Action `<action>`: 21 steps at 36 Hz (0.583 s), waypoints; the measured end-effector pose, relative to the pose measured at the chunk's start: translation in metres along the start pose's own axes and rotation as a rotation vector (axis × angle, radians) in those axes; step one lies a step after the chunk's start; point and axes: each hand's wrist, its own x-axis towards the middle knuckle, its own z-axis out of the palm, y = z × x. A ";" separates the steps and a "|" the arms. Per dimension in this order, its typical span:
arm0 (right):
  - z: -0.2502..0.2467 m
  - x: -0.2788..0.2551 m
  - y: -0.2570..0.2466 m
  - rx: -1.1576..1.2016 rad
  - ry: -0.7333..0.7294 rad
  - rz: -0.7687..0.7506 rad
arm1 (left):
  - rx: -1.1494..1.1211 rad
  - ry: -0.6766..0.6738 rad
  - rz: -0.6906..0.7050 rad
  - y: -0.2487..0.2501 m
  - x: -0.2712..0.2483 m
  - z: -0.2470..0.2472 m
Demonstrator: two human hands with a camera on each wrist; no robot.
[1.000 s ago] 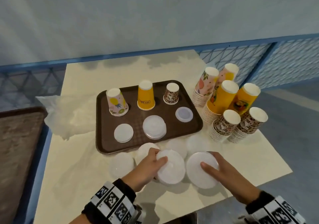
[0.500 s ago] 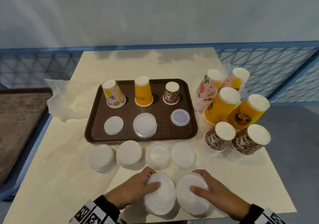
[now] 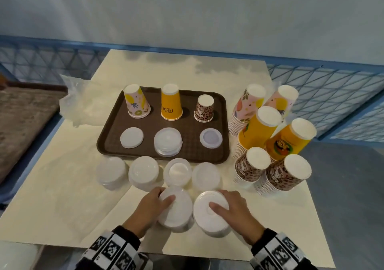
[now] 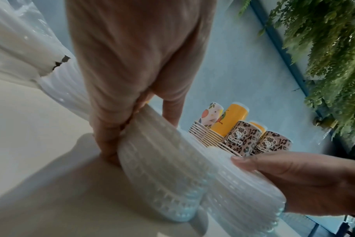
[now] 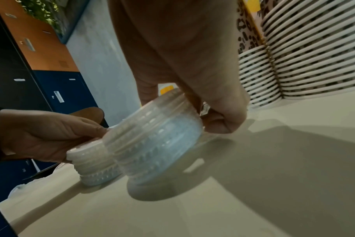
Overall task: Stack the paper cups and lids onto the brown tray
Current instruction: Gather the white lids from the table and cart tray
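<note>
- We hold two stacks of white plastic lids at the near edge of the table: the left lid stack [image 3: 175, 208] and the right lid stack [image 3: 209, 213], side by side and touching or nearly so.
- Our left hand [image 3: 148, 209] grips its stack from the left side, thumb over the top and fingers curled down its wall; the stack tilts, with its near edge lifted.
- Our right hand [image 3: 234, 211] holds its stack from the right, fingers curled down the side and one finger laid across the top.
- The brown tray [image 3: 108, 145] lies straight beyond both stacks, so we judge the coming move to be a lift and a carry away from us, each stack's axis kept upright.
- Between us and the tray stands a row of four more lid stacks [image 3: 143, 172] that the carry must pass over.
- The tray already holds three upturned cups [image 3: 170, 103] and three lid piles.
- Tall cup stacks [image 3: 257, 128] stand to the right.
- Hidden: the fingertips under each stack; the wrist views blur the lid rims, so we cannot count lids.
</note>
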 end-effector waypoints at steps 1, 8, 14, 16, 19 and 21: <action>0.000 0.002 0.000 0.004 0.006 0.001 | 0.004 0.020 0.008 0.001 0.001 0.002; 0.006 0.019 0.010 -0.006 0.055 -0.005 | 0.199 0.103 0.062 0.002 0.008 0.005; 0.002 0.015 -0.003 0.047 0.135 -0.044 | 0.341 0.175 0.166 0.001 0.012 0.007; 0.002 0.016 -0.004 0.046 0.145 -0.058 | 0.383 0.167 0.195 0.002 0.011 0.006; 0.000 0.012 -0.004 0.037 0.173 -0.101 | 0.446 0.117 0.185 0.008 0.006 0.001; -0.005 0.006 -0.004 0.064 0.202 -0.150 | 0.532 0.079 0.211 0.017 -0.002 -0.005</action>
